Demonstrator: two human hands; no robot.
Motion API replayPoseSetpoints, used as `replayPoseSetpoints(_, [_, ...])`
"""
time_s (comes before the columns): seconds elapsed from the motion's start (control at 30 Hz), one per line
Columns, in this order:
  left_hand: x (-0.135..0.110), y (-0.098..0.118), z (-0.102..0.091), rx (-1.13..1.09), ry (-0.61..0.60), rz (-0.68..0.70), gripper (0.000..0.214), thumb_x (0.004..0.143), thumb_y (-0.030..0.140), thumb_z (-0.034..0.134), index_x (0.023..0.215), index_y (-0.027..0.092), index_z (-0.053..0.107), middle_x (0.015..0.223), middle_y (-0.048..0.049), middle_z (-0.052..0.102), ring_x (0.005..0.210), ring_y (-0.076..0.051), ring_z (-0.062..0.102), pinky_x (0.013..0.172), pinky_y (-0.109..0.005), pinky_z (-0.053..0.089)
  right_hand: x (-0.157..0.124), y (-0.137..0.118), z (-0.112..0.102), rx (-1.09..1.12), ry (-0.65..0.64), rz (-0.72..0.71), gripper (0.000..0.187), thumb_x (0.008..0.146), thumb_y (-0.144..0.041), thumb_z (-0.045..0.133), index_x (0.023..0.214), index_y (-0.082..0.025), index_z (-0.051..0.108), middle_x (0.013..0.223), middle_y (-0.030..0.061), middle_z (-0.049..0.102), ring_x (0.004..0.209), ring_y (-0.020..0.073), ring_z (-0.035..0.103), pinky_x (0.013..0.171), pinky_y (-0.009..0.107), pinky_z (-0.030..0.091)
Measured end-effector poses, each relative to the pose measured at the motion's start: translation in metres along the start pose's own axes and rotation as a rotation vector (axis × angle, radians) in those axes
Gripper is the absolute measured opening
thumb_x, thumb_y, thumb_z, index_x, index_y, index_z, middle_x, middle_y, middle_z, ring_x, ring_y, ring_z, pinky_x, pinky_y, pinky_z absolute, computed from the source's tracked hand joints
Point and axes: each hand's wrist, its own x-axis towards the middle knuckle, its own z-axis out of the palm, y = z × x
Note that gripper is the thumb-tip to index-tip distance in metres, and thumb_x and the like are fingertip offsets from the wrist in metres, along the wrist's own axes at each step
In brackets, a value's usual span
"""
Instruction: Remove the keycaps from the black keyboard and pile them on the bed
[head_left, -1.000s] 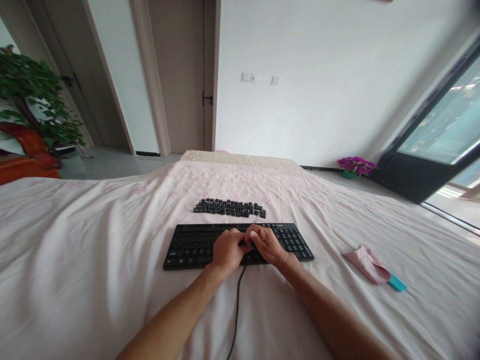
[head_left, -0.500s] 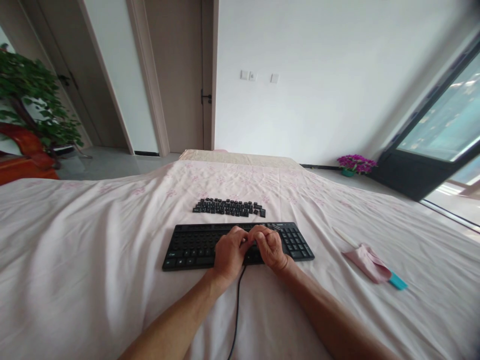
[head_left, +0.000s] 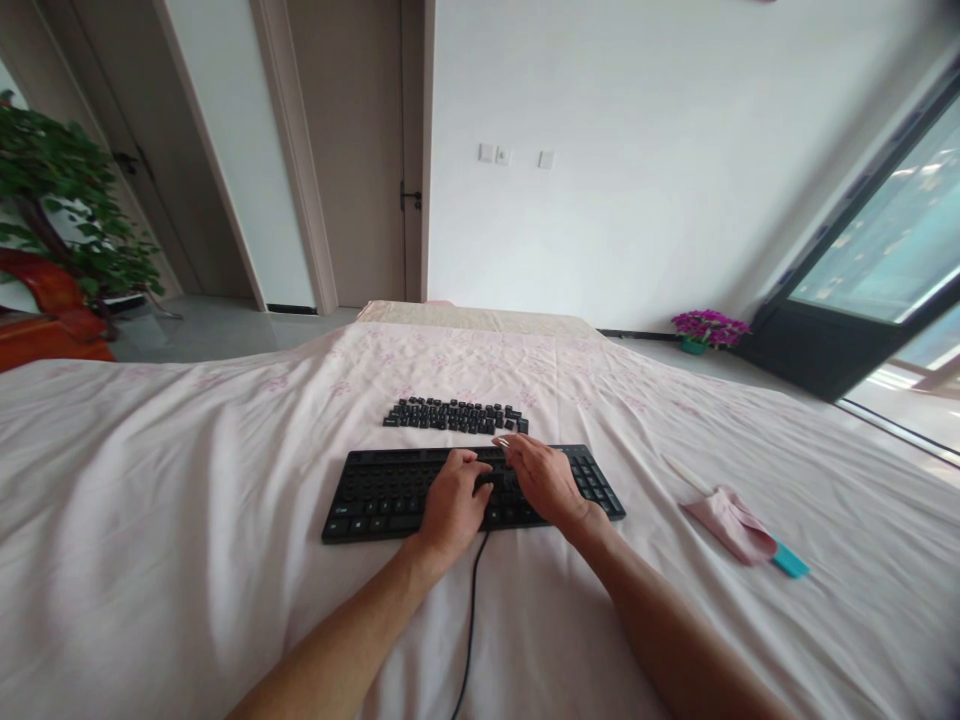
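A black keyboard [head_left: 409, 470] lies on the pink flowered cloth, with many keys stripped from its main block and the number pad keys still in place. My left hand [head_left: 455, 500] is over its middle, thumb and forefinger pinched round a small black piece that looks like a keycap, mostly hidden. Just right of it my right hand [head_left: 547, 482] is closed on a thin metal tool [head_left: 502, 442], possibly a wire keycap puller, whose tip points left above the keyboard's back edge. Loose black keycaps [head_left: 454, 415] lie in rows behind the keyboard.
A black cable [head_left: 471, 620] runs from the keyboard's front edge toward me. On the right lies a brush-like item with a pale stick, pink cloth [head_left: 731, 525] and turquoise end [head_left: 790, 560]. The cloth [head_left: 225, 560] is wrinkled all around.
My hands have come apart from touching each other. The right hand has turned and its metal tool now points left instead of right; the left hand stays over the keyboard.
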Motion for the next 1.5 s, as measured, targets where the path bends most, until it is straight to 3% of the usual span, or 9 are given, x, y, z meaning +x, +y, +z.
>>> replayPoseSetpoints(0.17, [0.002, 0.000, -0.002, 0.002, -0.017, -0.013, 0.023, 0.078, 0.010, 0.059, 0.097, 0.019, 0.068, 0.111, -0.0070, 0.056, 0.105, -0.020, 0.057, 0.099, -0.036, 0.045, -0.001, 0.000, 0.000, -0.158, -0.125, 0.050, 0.018, 0.087, -0.035, 0.054, 0.087, -0.025, 0.069, 0.085, 0.0019, 0.069, 0.078, 0.0170, 0.064, 0.063, 0.023, 0.038])
replayPoseSetpoints(0.37, [0.002, 0.000, -0.002, 0.006, -0.020, -0.011, 0.020, 0.078, 0.011, 0.059, 0.094, 0.019, 0.068, 0.111, -0.0068, 0.057, 0.105, -0.020, 0.058, 0.097, -0.034, 0.045, -0.002, 0.002, 0.000, -0.148, -0.206, 0.057, 0.012, 0.077, -0.032, 0.066, 0.086, -0.026, 0.070, 0.085, 0.0020, 0.069, 0.077, 0.0185, 0.064, 0.063, 0.024, 0.037])
replayPoseSetpoints(0.57, [0.003, -0.002, -0.004, -0.064, 0.005, -0.012, 0.016, 0.086, 0.024, 0.056, 0.097, 0.019, 0.066, 0.103, -0.0059, 0.061, 0.097, -0.018, 0.060, 0.090, -0.031, 0.047, -0.001, 0.003, 0.009, 0.063, -0.062, 0.052, 0.013, 0.080, -0.025, 0.061, 0.089, -0.025, 0.070, 0.089, 0.0006, 0.070, 0.082, 0.0170, 0.063, 0.073, 0.025, 0.043])
replayPoseSetpoints(0.73, [0.004, 0.001, -0.010, -0.135, 0.000, -0.034, 0.028, 0.089, 0.041, 0.050, 0.099, 0.020, 0.066, 0.095, -0.0041, 0.066, 0.085, -0.016, 0.062, 0.078, -0.027, 0.048, -0.006, 0.004, 0.018, 0.178, 0.065, 0.005, 0.019, 0.078, -0.015, 0.059, 0.090, -0.025, 0.070, 0.088, 0.0012, 0.070, 0.080, 0.0167, 0.063, 0.076, 0.026, 0.046])
replayPoseSetpoints(0.87, [0.003, 0.003, -0.012, -0.244, 0.017, -0.073, 0.026, 0.088, 0.039, 0.053, 0.102, 0.022, 0.066, 0.096, -0.0022, 0.070, 0.085, -0.015, 0.064, 0.078, -0.025, 0.049, -0.008, 0.006, 0.023, 0.221, 0.131, -0.003, 0.017, 0.080, -0.018, 0.059, 0.091, -0.024, 0.070, 0.088, 0.0026, 0.070, 0.081, 0.0179, 0.064, 0.077, 0.028, 0.049])
replayPoseSetpoints(1.27, [0.002, -0.003, -0.008, -0.402, 0.048, -0.113, 0.023, 0.084, 0.027, 0.058, 0.104, 0.021, 0.067, 0.098, -0.0025, 0.073, 0.088, -0.017, 0.068, 0.083, -0.026, 0.052, -0.010, 0.012, 0.029, 0.267, 0.139, -0.048, 0.028, 0.082, -0.017, 0.061, 0.108, -0.025, 0.067, 0.092, 0.0009, 0.071, 0.086, 0.0169, 0.065, 0.082, 0.027, 0.049])
replayPoseSetpoints(1.5, [0.003, -0.003, -0.009, -0.428, 0.034, -0.119, 0.024, 0.083, 0.027, 0.060, 0.105, 0.020, 0.069, 0.099, -0.0035, 0.073, 0.088, -0.019, 0.068, 0.082, -0.027, 0.052, -0.010, 0.015, 0.031, 0.273, 0.111, -0.097, 0.025, 0.084, -0.017, 0.059, 0.105, -0.027, 0.068, 0.095, 0.0003, 0.069, 0.086, 0.0160, 0.065, 0.080, 0.025, 0.050])
